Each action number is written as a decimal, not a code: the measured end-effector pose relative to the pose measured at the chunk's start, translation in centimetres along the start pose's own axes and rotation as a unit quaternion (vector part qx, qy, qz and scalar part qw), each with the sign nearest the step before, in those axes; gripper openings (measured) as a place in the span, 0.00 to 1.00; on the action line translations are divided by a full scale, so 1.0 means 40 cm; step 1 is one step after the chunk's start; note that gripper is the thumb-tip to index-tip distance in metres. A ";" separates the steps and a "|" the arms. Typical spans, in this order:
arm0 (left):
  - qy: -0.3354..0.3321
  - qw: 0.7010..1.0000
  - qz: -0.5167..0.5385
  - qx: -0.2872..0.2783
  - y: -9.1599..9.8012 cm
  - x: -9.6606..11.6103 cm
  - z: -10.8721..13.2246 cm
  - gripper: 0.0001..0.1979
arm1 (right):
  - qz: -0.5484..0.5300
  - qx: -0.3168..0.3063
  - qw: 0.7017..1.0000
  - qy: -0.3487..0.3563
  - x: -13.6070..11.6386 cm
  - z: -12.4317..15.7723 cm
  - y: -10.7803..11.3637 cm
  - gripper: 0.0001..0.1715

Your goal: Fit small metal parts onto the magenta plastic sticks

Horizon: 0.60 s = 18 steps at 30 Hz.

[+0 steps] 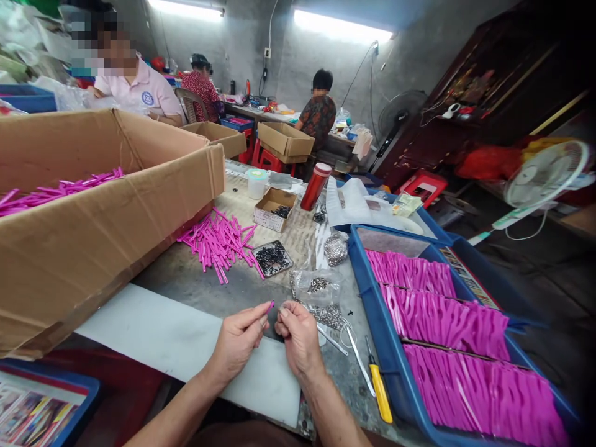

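My left hand (241,335) is closed in a pinch over the front of the table. The tip of a slim magenta plastic piece (272,305) sticks out from its fingertips. Just to the right, my right hand (298,335) has thumb and forefinger pressed together, and whatever lies between them is too small to make out. The two sets of fingertips are close but apart. Beyond them are a heap of magenta strips (216,241), a shallow dish of small black parts (272,258) and clear bags of small metal parts (321,287).
A large cardboard box (93,230) of magenta strips stands left. Blue trays (388,357) packed with magenta pieces line the right, beside a yellow-handled screwdriver (379,388). A red flask (316,186) and small carton (274,210) stand farther back. Several people work behind.
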<state>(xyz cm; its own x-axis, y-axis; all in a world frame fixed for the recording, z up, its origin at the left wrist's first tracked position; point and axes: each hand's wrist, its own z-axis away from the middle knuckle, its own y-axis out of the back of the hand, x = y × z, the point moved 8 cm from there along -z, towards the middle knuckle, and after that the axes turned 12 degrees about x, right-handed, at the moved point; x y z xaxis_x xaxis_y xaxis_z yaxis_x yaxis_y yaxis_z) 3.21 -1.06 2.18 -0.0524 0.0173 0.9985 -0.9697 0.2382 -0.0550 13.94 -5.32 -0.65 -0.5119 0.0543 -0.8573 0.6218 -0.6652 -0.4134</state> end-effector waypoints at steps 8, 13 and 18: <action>0.007 0.999 0.028 -0.017 -0.026 0.004 0.017 0.15 | -0.081 -0.024 0.996 -0.028 -0.004 0.026 -0.022 0.10; -0.004 0.999 0.034 -0.025 -0.028 0.005 0.021 0.14 | -0.096 -0.027 0.995 -0.028 -0.001 0.028 -0.022 0.10; -0.013 0.999 0.026 -0.023 -0.023 0.004 0.020 0.14 | -0.100 -0.031 0.994 -0.023 -0.001 0.029 -0.021 0.09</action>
<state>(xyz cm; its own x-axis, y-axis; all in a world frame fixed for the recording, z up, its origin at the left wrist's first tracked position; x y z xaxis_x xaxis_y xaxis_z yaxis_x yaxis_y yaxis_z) 3.88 -2.06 2.38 -0.1089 0.0056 0.9940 -0.9535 0.2822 -0.1061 12.77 -5.62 0.08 -0.6547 0.1461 -0.7416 0.5397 -0.5967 -0.5939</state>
